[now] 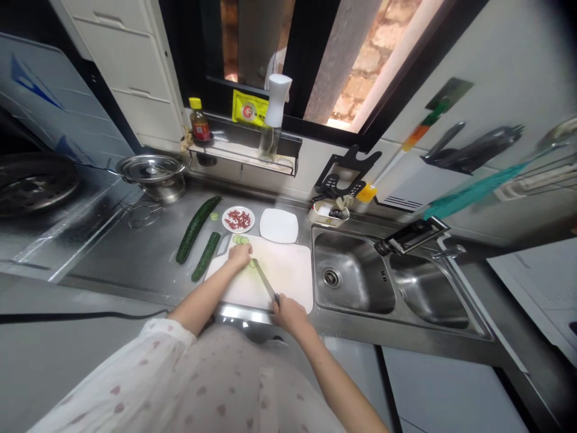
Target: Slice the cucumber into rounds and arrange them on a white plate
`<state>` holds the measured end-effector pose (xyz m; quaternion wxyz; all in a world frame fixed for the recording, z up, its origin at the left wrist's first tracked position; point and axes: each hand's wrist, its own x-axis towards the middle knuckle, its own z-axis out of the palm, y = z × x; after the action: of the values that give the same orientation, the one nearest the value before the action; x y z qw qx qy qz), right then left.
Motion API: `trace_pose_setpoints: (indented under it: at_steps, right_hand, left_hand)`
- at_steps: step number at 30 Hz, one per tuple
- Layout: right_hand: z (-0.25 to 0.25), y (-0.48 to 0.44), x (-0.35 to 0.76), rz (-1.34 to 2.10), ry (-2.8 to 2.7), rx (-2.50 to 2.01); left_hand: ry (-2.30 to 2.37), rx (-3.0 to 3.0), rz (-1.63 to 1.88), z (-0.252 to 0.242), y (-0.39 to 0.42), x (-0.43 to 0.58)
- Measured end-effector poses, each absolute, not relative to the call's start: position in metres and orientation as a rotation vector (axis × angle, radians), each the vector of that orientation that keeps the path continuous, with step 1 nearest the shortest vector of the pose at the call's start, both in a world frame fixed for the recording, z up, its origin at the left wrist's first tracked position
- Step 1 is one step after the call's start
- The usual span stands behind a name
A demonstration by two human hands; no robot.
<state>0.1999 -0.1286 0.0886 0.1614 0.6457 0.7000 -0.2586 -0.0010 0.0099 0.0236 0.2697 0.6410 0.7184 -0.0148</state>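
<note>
Cannot tell whether gripping anything with the curled fingers of the left hand (240,255), over the left part of the cutting board (291,270); making out only one pale slice (253,263) by the tip of the knife (265,278). Gripping that knife at the board's near edge in the right hand (289,311), with closed fingers over most of its handle. Cannot surely count the overlapping cucumber slices (241,239) at the board's far left corner. Counting two cucumbers (197,230) left of the board, two white plates (278,225) beyond it, two sink basins (365,279) right of it and, far left of it, one cut-off dark pan (36,180)
</note>
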Motion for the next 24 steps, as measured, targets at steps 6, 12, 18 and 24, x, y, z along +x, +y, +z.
trace_pose_setpoints:
  at_steps: [6,12,18,24]
  right_hand:
    - [0.093,-0.133,0.2,-0.723,1.993,1.851]
    - [0.101,-0.146,0.209,-0.766,1.954,1.831]
    - [0.097,-0.14,0.205,-0.763,1.98,1.846]
    - [0.089,-0.13,0.199,-0.705,2.004,1.837]
  left_hand:
    - [1.938,1.735,-0.068,0.021,0.013,-0.001]
    - [1.937,1.75,-0.052,0.02,0.012,-0.001]
    - [1.938,1.73,-0.044,0.021,0.012,-0.001]
    - [1.934,1.721,-0.035,0.021,0.012,-0.001]
